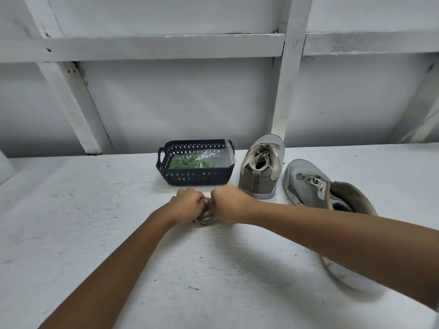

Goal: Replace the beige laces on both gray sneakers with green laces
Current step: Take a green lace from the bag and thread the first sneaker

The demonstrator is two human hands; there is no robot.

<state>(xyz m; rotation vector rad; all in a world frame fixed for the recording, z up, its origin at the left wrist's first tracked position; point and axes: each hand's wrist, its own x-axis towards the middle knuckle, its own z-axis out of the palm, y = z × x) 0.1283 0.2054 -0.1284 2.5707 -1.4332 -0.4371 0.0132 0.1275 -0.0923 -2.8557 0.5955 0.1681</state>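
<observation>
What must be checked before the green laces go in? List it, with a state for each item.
1. Lace out of the near sneaker: ok, the eyelets that show are bare.
2. Lace out of the far sneaker: not ok, beige laces run through it.
3. The loose beige lace put away: not ok, it lies coiled on the table between the hands.
4. Hands free: not ok, the left hand and the right hand both grip that coil.
5. Reach to the green laces: ok, they lie in the basket beside the far sneaker.
6. The clear bag around them open: cannot tell.
</observation>
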